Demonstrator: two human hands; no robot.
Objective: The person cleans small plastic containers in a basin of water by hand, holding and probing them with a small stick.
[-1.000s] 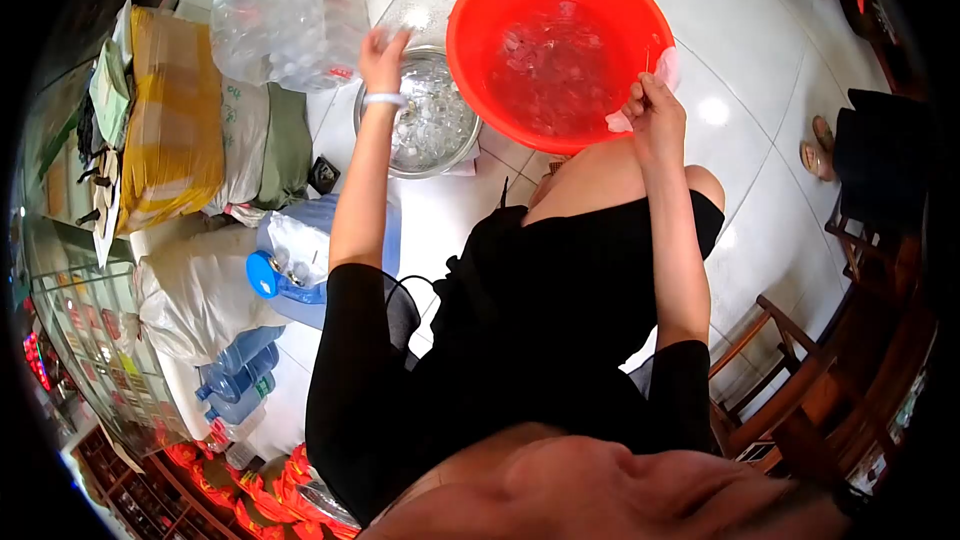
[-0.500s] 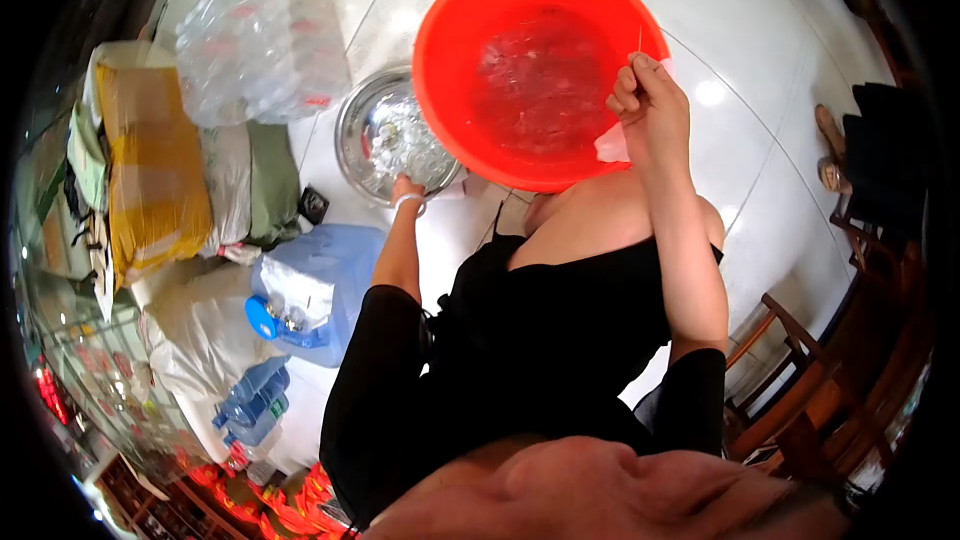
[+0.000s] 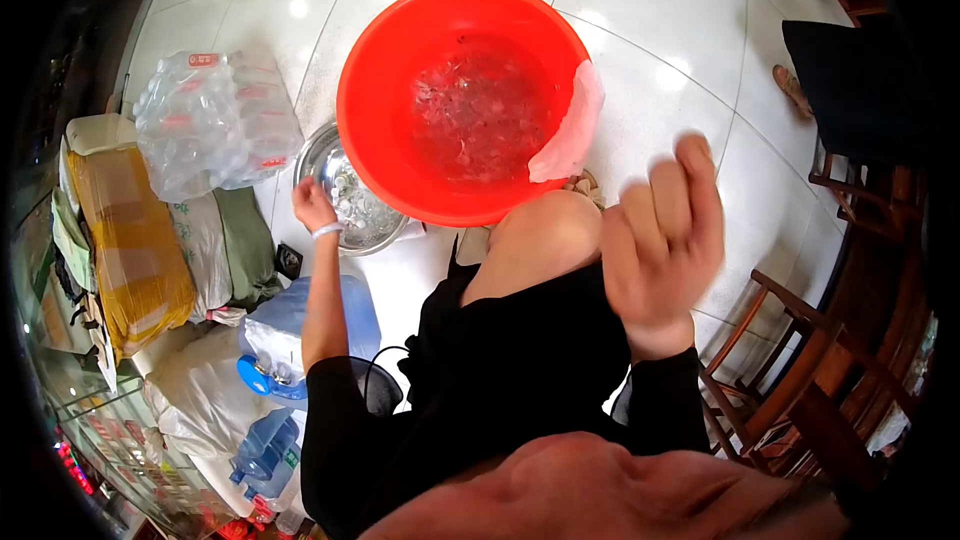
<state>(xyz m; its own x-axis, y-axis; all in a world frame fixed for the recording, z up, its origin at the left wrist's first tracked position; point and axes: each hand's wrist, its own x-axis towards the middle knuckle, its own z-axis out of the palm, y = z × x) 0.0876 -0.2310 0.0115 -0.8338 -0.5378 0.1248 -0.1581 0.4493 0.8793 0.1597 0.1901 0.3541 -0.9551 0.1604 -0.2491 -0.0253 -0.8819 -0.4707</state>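
My right hand (image 3: pixel 662 235) is raised over my knee, close to the camera and slightly blurred. Its fingers are curled in; whatever they may hold is hidden. At the left rim of a steel bowl (image 3: pixel 385 240) is my left hand (image 3: pixel 315 206), with fingers bent together and their tips hard to see. Clear, glassy-looking small pieces (image 3: pixel 355 208) lie in this bowl. A big red plastic basin (image 3: pixel 375 130) stands against it, overlapping its right side. In the basin is a reddish, wet-looking mass of small translucent bits (image 3: pixel 480 115). A pink cloth (image 3: pixel 570 130) hangs over the basin's right rim.
A shrink-wrapped bottle pack (image 3: pixel 215 125), a yellow-taped parcel (image 3: pixel 145 245) and a green sack (image 3: pixel 247 245) stand left. Nearer are a blue water jug (image 3: pixel 350 315) and blue bottles (image 3: pixel 268 450). Wooden chairs (image 3: pixel 765 340) are at right, with a person's foot (image 3: pixel 792 90) beyond.
My right hand has come down from beside the basin toward the camera; the thin stick it pinched no longer shows. My left hand has shifted from the bowl's near rim to its left rim.
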